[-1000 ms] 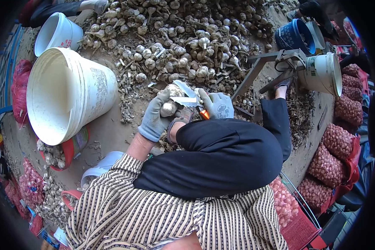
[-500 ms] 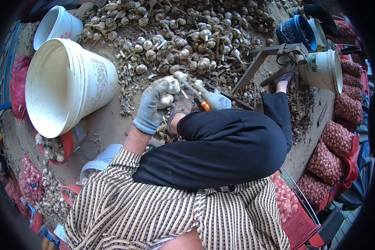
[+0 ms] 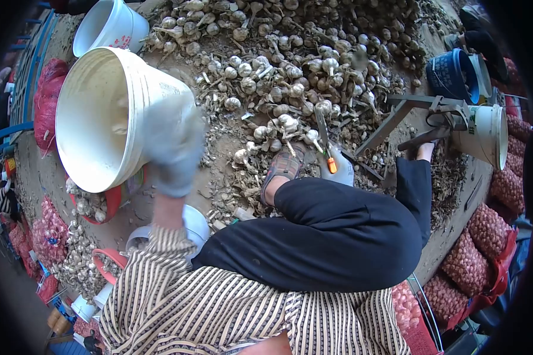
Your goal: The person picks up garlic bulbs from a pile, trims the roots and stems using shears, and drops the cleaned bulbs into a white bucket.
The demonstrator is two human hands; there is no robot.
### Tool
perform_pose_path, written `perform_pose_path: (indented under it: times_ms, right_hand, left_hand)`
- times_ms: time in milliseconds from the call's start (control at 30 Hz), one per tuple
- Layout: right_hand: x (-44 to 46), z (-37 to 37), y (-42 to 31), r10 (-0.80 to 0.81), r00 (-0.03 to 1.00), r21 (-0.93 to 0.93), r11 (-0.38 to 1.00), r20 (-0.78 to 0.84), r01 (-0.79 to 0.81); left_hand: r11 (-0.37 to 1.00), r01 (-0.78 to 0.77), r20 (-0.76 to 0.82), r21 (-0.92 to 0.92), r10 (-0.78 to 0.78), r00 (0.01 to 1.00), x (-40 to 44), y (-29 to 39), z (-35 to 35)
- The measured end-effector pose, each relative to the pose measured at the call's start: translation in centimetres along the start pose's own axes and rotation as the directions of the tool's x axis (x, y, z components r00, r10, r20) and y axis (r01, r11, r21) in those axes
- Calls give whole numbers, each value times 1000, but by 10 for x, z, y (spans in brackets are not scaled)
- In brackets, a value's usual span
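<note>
My left hand, in a grey glove, is smeared by motion in front of the wall of a large white bucket. Its fingers cannot be made out. A blurred pale shape shows inside the bucket, which lies tipped with its mouth towards the left. My gloved right hand is closed around a knife with an orange handle, beside my bent knee. The blade points up towards the heap of garlic bulbs. Some loose garlic bulbs lie close to my shoe.
A metal stand is to the right of the knife. Further right are a blue bucket, a white bucket and red net sacks of garlic. Another white bucket stands at upper left, with a red-rimmed basket below.
My left hand has swung left from the knife to the white bucket; the garlic bulbs it held cannot be made out in it now. My right hand stays by the knee with the knife. The view has shifted.
</note>
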State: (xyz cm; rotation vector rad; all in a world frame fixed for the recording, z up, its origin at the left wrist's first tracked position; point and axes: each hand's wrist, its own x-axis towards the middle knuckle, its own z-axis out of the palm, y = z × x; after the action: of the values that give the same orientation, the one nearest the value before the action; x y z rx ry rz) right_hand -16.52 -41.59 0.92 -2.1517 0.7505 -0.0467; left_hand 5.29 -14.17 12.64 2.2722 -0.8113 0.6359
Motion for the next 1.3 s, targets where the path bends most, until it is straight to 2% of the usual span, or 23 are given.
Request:
perform_pose_path:
  times_ms: [33,100,133,200,333,367,400,433,467,533,600,733,800,867,900,933,1000,1100,1133,1200,1233,1267,1300]
  right_hand:
    - [0,-5,-12,-5,999,-37,999,32,6]
    - [-1,-7,-9,4,999,-45,999,46,-2]
    - [-2,-6,-7,9,999,-50,999,54,-6]
    - [-3,2,-7,16,996,-65,998,83,-11]
    - [-5,2,-4,28,989,-103,995,147,-13]
    - [-6,1,-4,28,986,-114,993,163,-9]
    - [-6,1,-2,34,984,-116,993,173,-14]
    - [-6,2,-1,51,984,-118,993,168,-31]
    - [-5,5,-3,-8,980,-125,992,198,33]
    - [3,10,-5,-60,970,-142,985,236,95]
    - [13,19,-12,-107,941,-253,948,321,194]
    - [34,21,-28,-204,887,-366,855,415,368]
    - [37,19,-32,-188,872,-390,838,451,382]
    - [30,20,-32,-136,906,-225,944,400,241]
    - [25,27,-25,-24,953,-114,992,302,61]
    - [23,28,-22,-29,951,-114,991,308,68]
    - [21,23,-13,199,951,137,962,238,-235]
    - [14,12,-2,86,967,-104,993,238,-63]
    - [10,11,0,20,972,-141,990,235,14]
    - [2,13,9,10,972,-115,993,235,17]
    - [-1,15,13,-2,973,-90,996,229,23]
    - [-2,19,14,-17,974,-86,996,225,38]
    - [-3,21,12,-38,974,-101,993,223,62]
  left_hand:
    - [984,110,188,-140,-82,979,-12,-6,41]
    - [933,295,538,206,-360,762,-35,-28,116]
    - [860,289,593,420,-501,630,-51,-45,153]
    - [788,347,649,509,-616,446,-74,-81,202]
    - [750,392,601,533,-662,448,-84,-92,225]
    - [626,744,651,234,-669,359,-89,-96,219]
    - [328,941,720,-84,-633,285,-96,-99,216]
    - [94,953,745,-287,-603,284,-99,-93,209]
    - [452,838,633,-305,-562,533,-104,-84,193]
    - [482,763,633,-431,-441,636,-106,-67,167]
    - [452,822,724,-346,-429,540,-91,-31,131]
    - [651,693,728,-309,-307,613,-81,5,114]
    - [665,683,723,-302,-307,619,-70,13,105]
    - [682,671,722,-292,-303,622,-72,10,103]
    - [457,809,769,-369,-339,542,-81,-2,108]
    - [197,890,818,-411,-353,455,-82,-9,106]
    - [-138,912,903,-386,-261,342,-90,-32,95]
    - [-578,737,937,-350,-229,265,-108,-53,79]
    - [-578,738,937,-349,-232,261,-122,-72,80]
    - [-309,924,946,-225,-295,131,-131,-90,84]
    - [189,978,907,87,-422,1,-141,-91,86]
    - [650,754,847,-98,-343,406,-157,-83,95]
    - [853,518,860,58,-306,408,-165,-75,100]
